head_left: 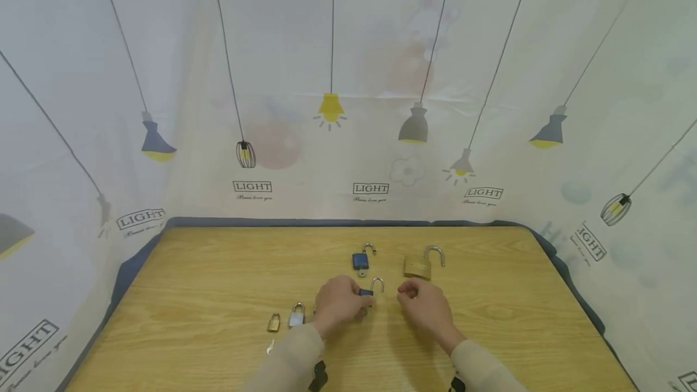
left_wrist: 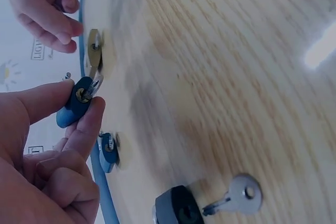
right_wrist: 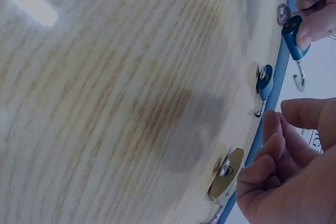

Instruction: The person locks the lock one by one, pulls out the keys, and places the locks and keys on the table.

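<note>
My left hand [head_left: 340,302] pinches a small blue padlock [left_wrist: 72,106] between thumb and fingers. Its shackle is swung open, and a key [left_wrist: 94,85] sticks out of its keyhole. To the right, my right hand [head_left: 426,307] holds nothing, its fingers loosely bent and the thumb near the index fingertip. Just beyond that hand lies a large brass padlock [head_left: 417,267] with its shackle open and a key [right_wrist: 226,168] in it. Another blue padlock [head_left: 360,260], also open with a key in it, lies behind the held one.
On the left of the wooden table [head_left: 196,283] lie a small brass padlock [head_left: 274,323] and a silver padlock [head_left: 296,319], both closed, with a loose key [head_left: 270,347] in front. A black padlock [left_wrist: 176,205] lies beside another key [left_wrist: 244,194]. Lamp-printed curtains [head_left: 305,198] surround the table.
</note>
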The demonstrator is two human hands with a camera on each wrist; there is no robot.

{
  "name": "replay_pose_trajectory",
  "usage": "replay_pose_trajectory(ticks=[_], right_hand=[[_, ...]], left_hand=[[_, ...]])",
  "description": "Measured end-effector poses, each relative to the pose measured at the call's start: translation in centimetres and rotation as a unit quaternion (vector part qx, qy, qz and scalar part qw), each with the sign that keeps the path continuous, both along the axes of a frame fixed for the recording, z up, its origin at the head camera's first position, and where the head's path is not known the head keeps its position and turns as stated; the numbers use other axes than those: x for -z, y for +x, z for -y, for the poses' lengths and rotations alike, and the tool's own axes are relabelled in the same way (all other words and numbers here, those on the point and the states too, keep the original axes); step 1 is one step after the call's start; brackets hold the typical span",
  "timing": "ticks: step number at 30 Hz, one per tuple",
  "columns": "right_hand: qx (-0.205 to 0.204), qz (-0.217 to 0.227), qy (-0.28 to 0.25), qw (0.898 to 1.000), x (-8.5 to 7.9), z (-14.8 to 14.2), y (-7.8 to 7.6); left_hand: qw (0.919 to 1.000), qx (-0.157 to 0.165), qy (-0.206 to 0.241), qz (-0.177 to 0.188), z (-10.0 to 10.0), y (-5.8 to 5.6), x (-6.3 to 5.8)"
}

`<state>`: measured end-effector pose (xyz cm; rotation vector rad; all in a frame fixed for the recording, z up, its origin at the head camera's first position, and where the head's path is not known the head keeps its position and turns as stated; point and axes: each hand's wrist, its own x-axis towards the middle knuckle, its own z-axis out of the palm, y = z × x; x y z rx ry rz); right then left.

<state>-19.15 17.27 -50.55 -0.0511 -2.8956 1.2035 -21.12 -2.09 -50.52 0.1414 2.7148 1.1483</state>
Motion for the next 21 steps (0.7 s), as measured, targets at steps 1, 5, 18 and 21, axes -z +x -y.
replay_pose_trajectory(ticks=[1,5,18,21], right_hand=[[-0.007,-0.005,-0.003,1.000,-0.1,0.0,0.0],[-0.035,-0.020,-0.023,0.999,-0.5,0.1,-0.3],[-0.125,-0.019,-0.114,0.985,-0.9,0.9,-1.3],[-0.142,-0.019,-0.126,0.982,-1.1,0.9,-1.4]], left_hand=[[1.0000,0.006,0.004,-0.004,0.1,0.1,-0.1],[0.9992,0.022,0.032,0.001,0.7,0.4,-0.5],[0.9928,0.027,0.110,0.038,1.6,1.4,-0.7],[0.9916,0.021,0.120,0.042,1.8,1.4,-0.7]])
